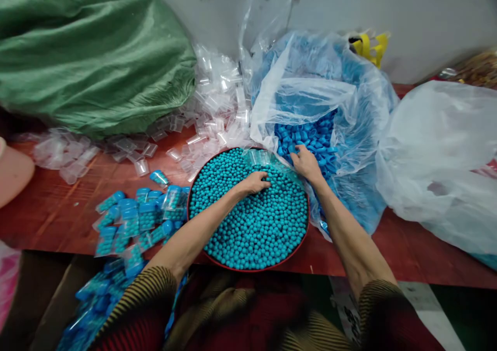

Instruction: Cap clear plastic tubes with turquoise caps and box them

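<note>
My left hand (255, 183) is over the turquoise beads (248, 232) that fill a round red-rimmed tub (189, 204). Its fingers are curled down, and whatever they hold, if anything, is hidden. Just beyond it, clear plastic containers (259, 158) lie on the beads near the far rim. My right hand (306, 163) is at the near edge of a heap of blue caps (306, 136), its thumb and forefinger apart. These caps lie inside an opened translucent bag (365, 107).
Capped containers of beads (132, 216) are piled left of the tub, with more below the table edge (104, 294). Empty clear containers (217, 107) are heaped behind. A green sack (93, 56) stands back left, a white plastic bag (442, 159) at right.
</note>
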A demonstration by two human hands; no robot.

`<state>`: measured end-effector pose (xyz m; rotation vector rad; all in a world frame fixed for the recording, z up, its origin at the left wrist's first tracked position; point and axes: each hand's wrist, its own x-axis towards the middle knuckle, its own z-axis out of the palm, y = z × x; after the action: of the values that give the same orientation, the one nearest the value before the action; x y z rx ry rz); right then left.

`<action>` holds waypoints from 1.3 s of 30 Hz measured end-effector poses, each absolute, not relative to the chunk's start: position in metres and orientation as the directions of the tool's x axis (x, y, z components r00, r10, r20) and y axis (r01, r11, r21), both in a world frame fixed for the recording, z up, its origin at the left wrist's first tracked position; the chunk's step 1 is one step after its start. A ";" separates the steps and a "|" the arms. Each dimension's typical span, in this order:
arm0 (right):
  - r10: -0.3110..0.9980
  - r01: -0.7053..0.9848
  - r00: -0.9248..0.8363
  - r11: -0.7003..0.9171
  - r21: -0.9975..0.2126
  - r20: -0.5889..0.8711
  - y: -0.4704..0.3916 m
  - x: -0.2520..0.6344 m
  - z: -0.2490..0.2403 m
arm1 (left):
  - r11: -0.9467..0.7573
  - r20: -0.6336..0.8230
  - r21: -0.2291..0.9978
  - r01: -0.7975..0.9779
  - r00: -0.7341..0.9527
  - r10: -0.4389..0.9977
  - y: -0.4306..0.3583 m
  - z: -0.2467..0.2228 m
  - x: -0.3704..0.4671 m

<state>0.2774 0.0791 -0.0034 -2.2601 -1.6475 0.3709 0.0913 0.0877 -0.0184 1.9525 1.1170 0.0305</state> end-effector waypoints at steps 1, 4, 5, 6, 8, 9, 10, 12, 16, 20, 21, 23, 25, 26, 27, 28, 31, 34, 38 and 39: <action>0.956 0.857 0.293 -0.257 -0.447 0.011 0.072 0.280 -0.002 | -0.204 -0.357 0.721 0.662 0.607 0.710 0.087 -0.020 0.090; 0.956 0.857 0.278 -0.202 -0.474 0.096 0.049 0.278 0.007 | -0.110 -0.363 0.792 0.600 0.608 0.706 0.086 -0.021 0.085; 0.956 0.870 0.269 -0.188 -0.455 0.119 0.043 0.275 0.009 | -0.059 -0.380 0.812 0.581 0.602 0.702 0.085 -0.021 0.084; 0.959 0.885 0.250 -0.172 -0.432 0.132 0.037 0.271 0.011 | -0.002 -0.399 0.830 0.557 0.597 0.696 0.085 -0.021 0.083; 0.977 0.906 0.181 -0.123 -0.405 0.109 0.028 0.262 0.012 | 0.123 -0.440 0.856 0.502 0.584 0.682 0.085 -0.021 0.084; 0.987 0.909 0.144 -0.103 -0.403 0.074 0.025 0.258 0.010 | 0.167 -0.456 0.860 0.483 0.576 0.678 0.085 -0.021 0.085; 0.992 0.910 0.121 -0.098 -0.404 0.033 0.024 0.255 0.008 | 0.193 -0.467 0.859 0.475 0.569 0.677 0.086 -0.021 0.087; 0.991 0.901 0.127 -0.128 -0.414 -0.030 0.023 0.252 0.002 | 0.240 -0.494 0.851 0.468 0.554 0.670 0.087 -0.021 0.090; 0.990 0.808 0.135 -0.137 -0.573 -0.047 0.025 0.252 -0.012 | 0.285 -0.512 0.849 0.445 0.561 0.651 0.089 -0.018 0.089; 0.998 0.610 0.029 -0.059 -0.790 -0.053 0.023 0.251 -0.020 | 0.379 -0.490 0.871 0.313 0.608 0.625 0.086 -0.013 0.078; 0.999 0.584 0.015 -0.046 -0.810 -0.047 0.022 0.250 -0.021 | 0.395 -0.468 0.880 0.264 0.623 0.627 0.084 -0.012 0.074; 1.000 0.570 -0.004 -0.021 -0.821 -0.029 0.019 0.246 -0.017 | 0.388 -0.399 0.906 0.168 0.643 0.654 0.081 -0.010 0.069; 1.000 0.590 -0.014 -0.003 -0.807 -0.013 0.015 0.241 -0.010 | 0.328 -0.326 0.937 0.119 0.631 0.704 0.076 -0.010 0.066; 1.000 0.609 -0.015 0.003 -0.793 -0.008 0.013 0.237 -0.005 | 0.295 -0.298 0.949 0.110 0.615 0.730 0.074 -0.009 0.065; 1.000 0.631 -0.015 0.006 -0.776 -0.003 0.011 0.234 0.000 | 0.262 -0.273 0.959 0.107 0.595 0.756 0.071 -0.009 0.064; 1.000 0.647 -0.011 0.007 -0.763 0.000 0.009 0.230 0.004 | 0.233 -0.251 0.967 0.107 0.579 0.775 0.069 -0.009 0.063; 1.000 0.597 0.013 -0.020 -0.802 -0.015 0.005 0.219 0.009 | 0.202 -0.211 0.976 0.082 0.586 0.783 0.059 -0.007 0.057; 0.997 0.445 0.057 -0.076 -0.892 -0.057 0.004 0.210 0.005 | 0.229 -0.222 0.971 0.064 0.584 0.780 0.048 -0.004 0.050; 0.988 0.327 0.147 -0.085 -0.941 -0.038 0.001 0.198 -0.001 | 0.250 -0.226 0.968 0.026 0.527 0.819 0.037 0.000 0.043; 0.987 0.318 0.157 -0.072 -0.945 -0.023 0.000 0.195 -0.001 | 0.255 -0.229 0.967 0.022 0.520 0.823 0.035 0.000 0.042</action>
<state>0.1951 0.0002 -0.0008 -1.5517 -1.3031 0.9561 0.0420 0.0351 0.0003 1.2004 0.8816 0.6528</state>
